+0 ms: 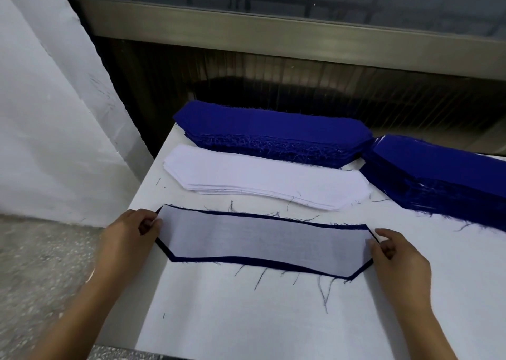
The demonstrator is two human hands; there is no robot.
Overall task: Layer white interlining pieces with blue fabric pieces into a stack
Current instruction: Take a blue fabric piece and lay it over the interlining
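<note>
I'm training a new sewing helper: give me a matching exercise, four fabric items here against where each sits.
Items: 1 white interlining stack; 2 far blue stack; 3 right blue stack; 4 top interlining piece.
Places: A pinched at its ends by left hand and right hand; B back edge of table; C right side; D just before the far blue stack.
Pairs: 1-D, 2-B, 3-C, 4-A.
</note>
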